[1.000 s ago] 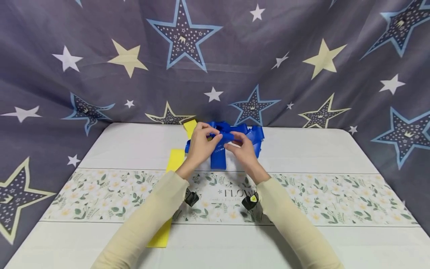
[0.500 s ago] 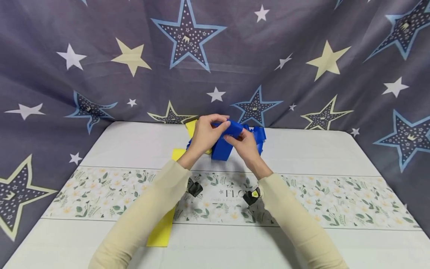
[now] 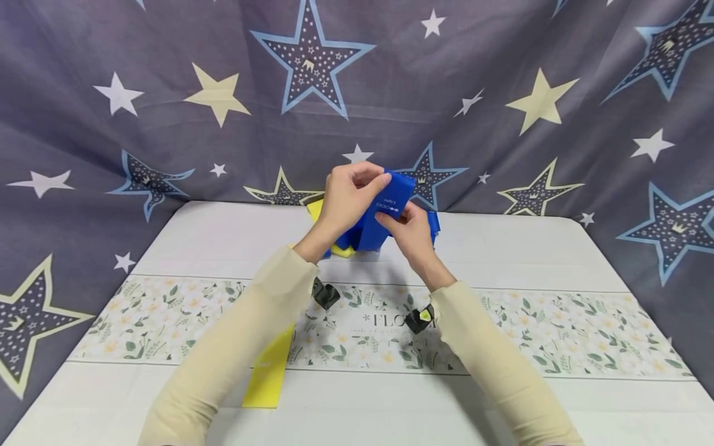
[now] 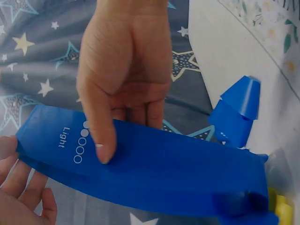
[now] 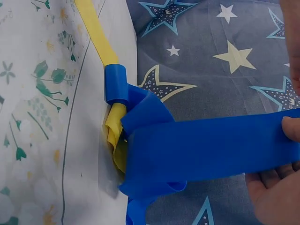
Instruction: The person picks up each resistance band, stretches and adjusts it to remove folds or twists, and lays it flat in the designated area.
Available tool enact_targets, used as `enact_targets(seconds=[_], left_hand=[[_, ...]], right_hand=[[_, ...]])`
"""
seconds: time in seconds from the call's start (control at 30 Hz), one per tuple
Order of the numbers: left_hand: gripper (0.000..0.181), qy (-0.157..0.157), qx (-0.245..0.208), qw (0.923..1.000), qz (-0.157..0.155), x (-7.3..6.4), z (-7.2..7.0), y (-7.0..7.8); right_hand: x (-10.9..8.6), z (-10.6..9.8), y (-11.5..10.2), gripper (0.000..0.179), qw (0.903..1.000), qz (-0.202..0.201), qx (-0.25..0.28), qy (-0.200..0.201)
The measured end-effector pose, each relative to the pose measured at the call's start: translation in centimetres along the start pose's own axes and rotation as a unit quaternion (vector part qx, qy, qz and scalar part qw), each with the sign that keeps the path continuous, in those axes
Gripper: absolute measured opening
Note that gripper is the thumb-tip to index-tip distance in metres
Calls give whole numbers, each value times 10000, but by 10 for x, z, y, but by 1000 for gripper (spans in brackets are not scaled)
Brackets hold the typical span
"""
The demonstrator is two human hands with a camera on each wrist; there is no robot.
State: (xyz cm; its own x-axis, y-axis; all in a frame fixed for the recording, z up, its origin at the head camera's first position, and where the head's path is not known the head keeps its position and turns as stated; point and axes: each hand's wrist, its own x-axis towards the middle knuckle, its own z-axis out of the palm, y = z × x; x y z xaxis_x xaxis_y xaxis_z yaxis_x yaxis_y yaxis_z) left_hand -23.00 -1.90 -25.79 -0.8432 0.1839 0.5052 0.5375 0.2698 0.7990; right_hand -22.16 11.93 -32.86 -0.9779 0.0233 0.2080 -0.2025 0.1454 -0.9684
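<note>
My left hand (image 3: 348, 192) pinches the top end of a blue resistance band (image 3: 375, 229), raised above the back of the table. Lower on the band, my right hand (image 3: 411, 232) grips it, its thumb on the front face and fingers behind. In the left wrist view the band (image 4: 183, 173) shows the print "Light" and a row of circles, with the right thumb (image 4: 104, 147) next to them. From the held part the band runs down, in the right wrist view, to a loose heap of blue folds (image 5: 145, 112) at the table's back edge.
A yellow band (image 3: 268, 378) runs along the table under the left sleeve, its folds (image 5: 115, 129) tangled with the blue ones. A floral runner (image 3: 558, 334) crosses the white table (image 3: 502, 248). Behind hangs a dark star-patterned cloth (image 3: 463, 56).
Both hands have lifted the blue band off the heap, the left hand rising further up and slightly right. Its printed face has turned into view between them.
</note>
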Motion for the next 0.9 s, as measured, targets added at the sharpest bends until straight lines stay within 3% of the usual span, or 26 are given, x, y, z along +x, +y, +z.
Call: enact_targets(seconds=[0.57,0.9], left_hand=[[20,22,-540,9982,242,25,-1,28],[20,-17,-671,9973,296,32,1,39]], right_hand=[[5,-2,4,38,9991,379,42,201],[0,3,16,30,9999,133,-97,3]])
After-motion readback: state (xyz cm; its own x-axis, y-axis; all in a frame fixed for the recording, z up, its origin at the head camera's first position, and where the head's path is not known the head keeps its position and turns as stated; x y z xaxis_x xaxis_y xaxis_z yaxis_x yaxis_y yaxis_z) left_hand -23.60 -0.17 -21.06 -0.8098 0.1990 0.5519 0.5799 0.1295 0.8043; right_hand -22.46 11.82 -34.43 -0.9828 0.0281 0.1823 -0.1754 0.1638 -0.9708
